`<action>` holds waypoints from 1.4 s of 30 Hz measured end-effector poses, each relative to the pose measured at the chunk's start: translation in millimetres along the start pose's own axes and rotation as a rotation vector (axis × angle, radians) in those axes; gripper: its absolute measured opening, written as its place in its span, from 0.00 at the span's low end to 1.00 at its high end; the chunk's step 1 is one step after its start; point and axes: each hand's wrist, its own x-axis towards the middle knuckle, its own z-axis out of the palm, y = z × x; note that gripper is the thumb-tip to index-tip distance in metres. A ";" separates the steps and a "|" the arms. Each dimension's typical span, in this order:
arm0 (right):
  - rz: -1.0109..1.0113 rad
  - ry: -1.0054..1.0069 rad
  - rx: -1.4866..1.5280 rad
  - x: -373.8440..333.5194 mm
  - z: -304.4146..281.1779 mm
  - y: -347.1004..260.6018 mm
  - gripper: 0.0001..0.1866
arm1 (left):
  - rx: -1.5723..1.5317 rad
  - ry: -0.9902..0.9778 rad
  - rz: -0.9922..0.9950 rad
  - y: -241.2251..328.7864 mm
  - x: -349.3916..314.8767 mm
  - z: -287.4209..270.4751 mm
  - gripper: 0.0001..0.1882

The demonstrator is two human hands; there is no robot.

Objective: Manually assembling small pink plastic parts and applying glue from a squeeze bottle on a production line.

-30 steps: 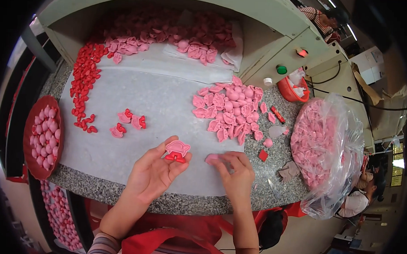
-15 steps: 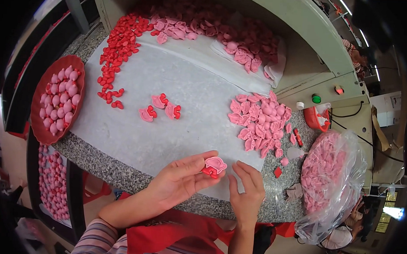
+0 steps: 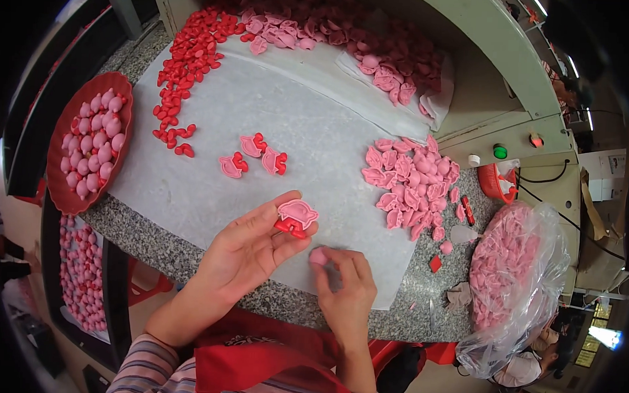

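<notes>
Between the thumb and fingers of my left hand (image 3: 247,243) is a pink plastic shell half (image 3: 298,212), its hollow side showing, with a red two-lobed piece (image 3: 290,228) along its lower edge. To its right, low over the white sheet, my right hand (image 3: 347,284) pinches a small rounded pink piece (image 3: 318,256). Beyond my left hand, three similar pairs lie on the sheet, among them a pink shell half (image 3: 230,167) with a red piece attached. A heap of pink shell halves (image 3: 412,182) lies to the right.
White sheeting (image 3: 213,124) covers much of the speckled stone table (image 3: 146,242). Red pieces (image 3: 187,64) trail along its far left. A red bowl (image 3: 54,170) holds pink rounded figures. Rightward are a clear bag (image 3: 509,266) of pink parts and a red basket (image 3: 494,182). A beige housing (image 3: 499,71) stands behind.
Both hands have shifted left, the left one also farther from me, still holding the shell half and red piece. A rounded pink piece now shows between my right fingertips. The view has shifted slightly.
</notes>
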 end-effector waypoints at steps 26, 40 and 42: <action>-0.246 0.268 0.076 -7.9 -45.2 -28.7 0.19 | 0.109 -0.011 -0.110 -48.1 -15.9 10.6 0.17; -0.260 0.307 0.131 -16.3 -34.7 -29.0 0.18 | 0.373 -0.123 0.140 -57.6 -20.6 2.9 0.14; -0.245 0.314 0.156 -17.4 -33.3 -28.8 0.18 | 0.375 -0.128 0.162 -57.2 -20.3 2.3 0.14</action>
